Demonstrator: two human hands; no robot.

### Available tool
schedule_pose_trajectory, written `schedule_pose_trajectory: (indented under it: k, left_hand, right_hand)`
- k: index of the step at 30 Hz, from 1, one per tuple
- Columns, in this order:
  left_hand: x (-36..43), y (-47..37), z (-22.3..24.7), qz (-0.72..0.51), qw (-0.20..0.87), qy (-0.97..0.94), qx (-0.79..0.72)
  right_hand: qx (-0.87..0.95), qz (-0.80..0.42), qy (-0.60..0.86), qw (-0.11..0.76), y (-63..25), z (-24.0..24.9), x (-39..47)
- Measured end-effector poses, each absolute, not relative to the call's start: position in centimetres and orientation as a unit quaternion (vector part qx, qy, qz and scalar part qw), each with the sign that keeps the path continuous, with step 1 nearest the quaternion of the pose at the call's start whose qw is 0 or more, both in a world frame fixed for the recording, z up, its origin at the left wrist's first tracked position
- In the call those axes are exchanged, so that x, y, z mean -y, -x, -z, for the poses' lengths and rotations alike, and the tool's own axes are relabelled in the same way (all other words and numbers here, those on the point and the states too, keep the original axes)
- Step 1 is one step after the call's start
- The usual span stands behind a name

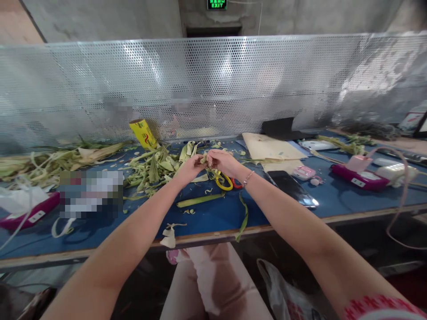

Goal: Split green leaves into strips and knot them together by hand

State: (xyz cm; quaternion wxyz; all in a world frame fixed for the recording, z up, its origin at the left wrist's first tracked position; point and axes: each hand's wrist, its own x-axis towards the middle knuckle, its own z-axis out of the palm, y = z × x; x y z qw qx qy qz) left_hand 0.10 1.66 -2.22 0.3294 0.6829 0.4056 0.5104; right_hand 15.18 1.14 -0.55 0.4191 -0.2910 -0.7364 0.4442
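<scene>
My left hand (195, 165) and my right hand (224, 162) meet over the blue table, fingertips pinched together around a small piece of pale green husk (206, 161). Fingers hide most of that piece. Just below my right hand lie scissors with yellow and red handles (224, 186), their blades out of sight. Left of my left hand is a heap of green husk pieces (158, 164), some twisted or knotted. A flat green strip (200, 201) rests on the table below my hands, and a narrow curled leaf (244, 215) hangs over the front edge.
Long husks (83, 155) lie at the back left, near a yellow box (143, 133). To the right are brown paper (271, 146), a black phone (293, 189), a pink case (303, 172) and a purple power strip (360, 178). A perforated metal screen (213, 80) stands behind the table.
</scene>
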Motion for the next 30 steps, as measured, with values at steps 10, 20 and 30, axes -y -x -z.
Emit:
schedule_pose_trajectory:
  k: [10, 20, 30]
  left_hand:
    - [-1.1, 0.5, 1.0, -0.578, 0.537, -0.477, -0.388]
    - [-0.8, 0.8, 0.3, -0.596, 0.594, -0.422, -0.337]
    - [-0.4, 0.9, -0.5, -0.592, 0.607, -0.407, -0.341]
  right_hand:
    - [0.847, -0.070, 0.526, -0.009, -17.8, -1.3, 0.2]
    - [0.752, -0.021, 0.658, 0.033, -16.0, 0.5, 0.9]
    - [0.737, -0.082, 0.668, 0.067, -18.2, 0.8, -1.4]
